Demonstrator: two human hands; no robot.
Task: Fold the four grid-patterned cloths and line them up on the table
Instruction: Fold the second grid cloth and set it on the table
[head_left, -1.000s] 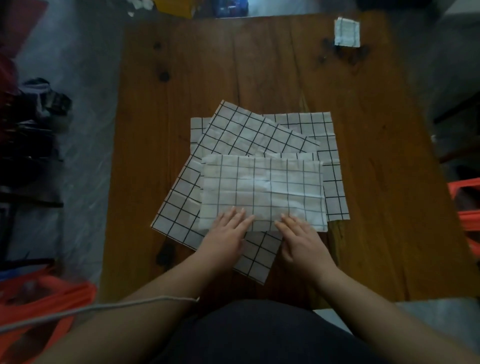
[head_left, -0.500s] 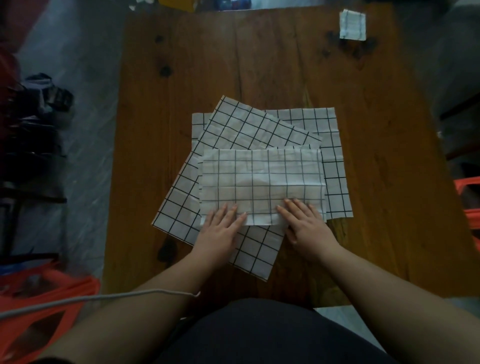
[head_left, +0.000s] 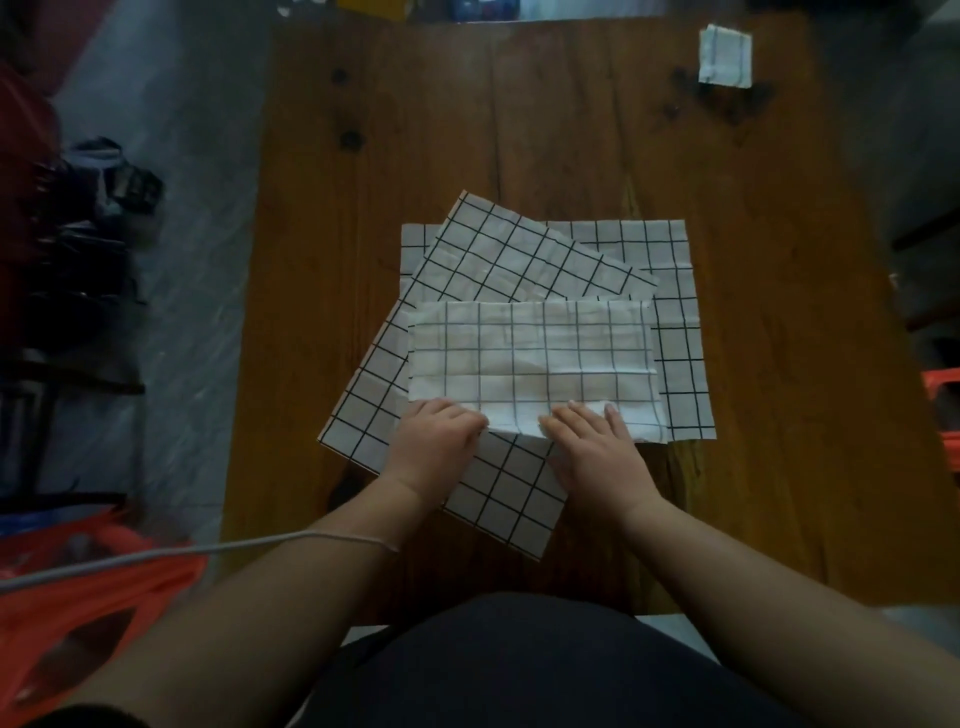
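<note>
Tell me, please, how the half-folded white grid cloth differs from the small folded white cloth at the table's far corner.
The half-folded white grid cloth is a wide rectangle, the small folded white cloth a smaller packet. The former tops a cloth pile, left hand and right hand on its near edge; the latter lies alone, untouched. Both are white with dark lines.

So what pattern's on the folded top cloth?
The folded cloth is white with thin black gridlines; head view.

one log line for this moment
left hand: grips folded cloth near edge | right hand: flat on it | unfolded cloths: underneath
</note>
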